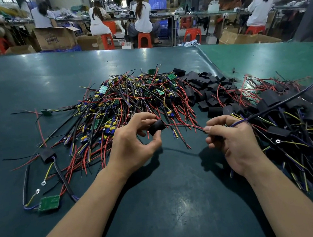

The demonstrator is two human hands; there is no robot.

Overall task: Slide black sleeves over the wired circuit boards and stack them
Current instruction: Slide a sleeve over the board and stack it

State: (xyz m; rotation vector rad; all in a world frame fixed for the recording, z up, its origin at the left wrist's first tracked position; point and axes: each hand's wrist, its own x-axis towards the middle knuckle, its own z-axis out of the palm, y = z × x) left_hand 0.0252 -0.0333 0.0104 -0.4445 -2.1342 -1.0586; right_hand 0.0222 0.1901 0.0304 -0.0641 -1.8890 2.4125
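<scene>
Left hand (pixel 132 141) pinches a black sleeve (pixel 155 127) between thumb below and fingertips above, held just off the mat (pixel 172 205). Right hand (pixel 231 140) has its fingers curled round a wired board; the board itself is mostly hidden in the fist, only a green sliver shows at its 12 o'clock. Thin red and black leads (pixel 184 126) run from the right fist toward 9 o'clock and meet the sleeve's open mouth; whether they are already inside, cannot tell. A thicker black cable (pixel 280 104) trails from the fist out to 2 o'clock.

Unsleeved boards pile (pixel 129 100) at 12 o'clock of the hands. Loose sleeves heap (pixel 205 86) at 1 o'clock. Finished stack (pixel 298 120) at 3 o'clock, touching the right hand's far side. One stray bare board (pixel 48 202) at 8 o'clock, one stray sleeved one (pixel 47 155) at 9 o'clock.

Handling, judged: sleeve is light, soft, thin-walled, collapses if squeezed flat, so hold it by the edges to keep the mouth round. Leads are limp and springy, will splay; bunch them near the tips before feeding. Board is stiff, light, with protruding parts likely to snag the sleeve's rim; grip it by the edges or the cable root, not the components.
</scene>
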